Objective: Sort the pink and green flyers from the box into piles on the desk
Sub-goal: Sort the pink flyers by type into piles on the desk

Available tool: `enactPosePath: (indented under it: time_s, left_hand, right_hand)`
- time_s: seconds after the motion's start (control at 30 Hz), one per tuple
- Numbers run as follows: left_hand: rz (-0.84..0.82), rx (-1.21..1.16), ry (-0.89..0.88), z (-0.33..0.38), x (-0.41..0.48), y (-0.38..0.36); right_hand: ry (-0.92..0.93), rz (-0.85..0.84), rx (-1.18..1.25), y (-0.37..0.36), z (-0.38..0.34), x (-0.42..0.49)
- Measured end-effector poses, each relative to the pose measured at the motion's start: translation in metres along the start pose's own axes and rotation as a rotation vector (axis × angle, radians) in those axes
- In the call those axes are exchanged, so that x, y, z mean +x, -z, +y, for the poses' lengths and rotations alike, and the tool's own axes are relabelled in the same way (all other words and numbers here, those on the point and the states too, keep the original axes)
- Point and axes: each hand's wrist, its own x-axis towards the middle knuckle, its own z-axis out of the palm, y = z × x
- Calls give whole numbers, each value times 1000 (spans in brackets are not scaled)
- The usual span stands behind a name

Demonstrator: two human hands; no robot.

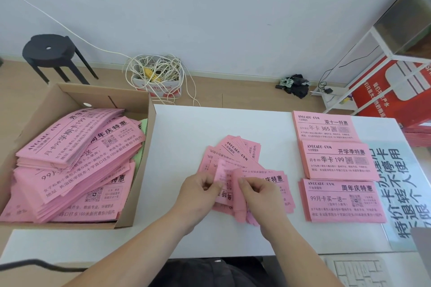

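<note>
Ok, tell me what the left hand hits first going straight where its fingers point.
Probably the right hand, just across the loose pink flyers both hands pinch; the left hand points its fingers toward it, though depth is unclear.

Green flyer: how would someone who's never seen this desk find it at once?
Look at the cardboard box at the desk's left end, heaped with pink flyers. Against its right wall a green flyer peeks from under the heap. It is the only green paper in the box; every neighbour is pink.
</note>
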Motion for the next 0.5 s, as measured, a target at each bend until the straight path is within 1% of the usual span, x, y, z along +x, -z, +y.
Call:
enactPosePath:
  time_s: [0.07,0.13,0.2,0.27,0.33,0.4,0.47,0.5]
  left_hand:
    - [169,109,-2,-11,5,8]
    - [301,248,-37,-15,5,16]
    - [332,317,-93,-14,4,20]
    - [303,288,-106,-14,3,19]
    - [237,243,-84,-13,0,15]
    - [77,187,-63,-10,-6,8]
    - [-119,128,-20,-7,-11,-1]
    - [-173,120,-10,-6,-13,-5]
  right_hand:
    - [-15,19,20,1,5,4]
    - [-28,55,39,1,9,8]
    - [-45,93,72,1,11,10]
    - [-50,110,87,1,10,9]
    - [-53,123,107,-1,5,5]
    - [-66,124,160,-3,-3,0]
    - [-114,74,271,-3,-12,-6]
    - [-139,42,341,-3,-16,-8]
